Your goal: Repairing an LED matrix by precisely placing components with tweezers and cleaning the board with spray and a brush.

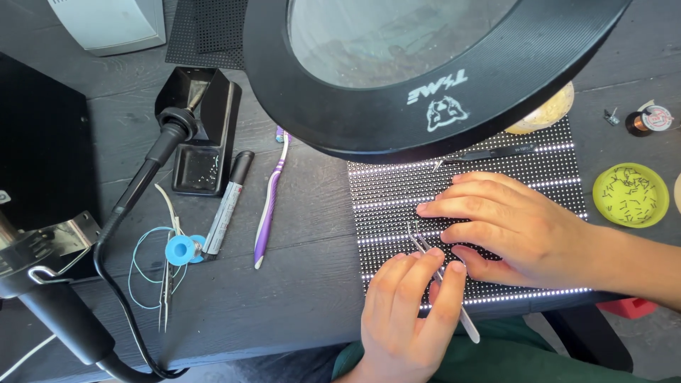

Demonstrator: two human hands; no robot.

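Observation:
A dark LED matrix panel (397,191) lies on the grey table, with several rows lit white. My left hand (408,315) comes up from the bottom edge and grips metal tweezers (425,248), whose tips touch the panel near its middle. My right hand (511,223) reaches in from the right and lies flat on the panel, fingers spread and pointing left, just above the tweezers. A large round black magnifier lamp (397,106) hangs over the panel's far part and hides it.
A soldering iron (152,159) rests in its black stand (206,135) at left. A marker pen (227,202), purple toothbrush (269,206), blue solder spool (181,250) and spare tweezers (165,298) lie nearby. A yellow lid of small parts (630,195) sits right.

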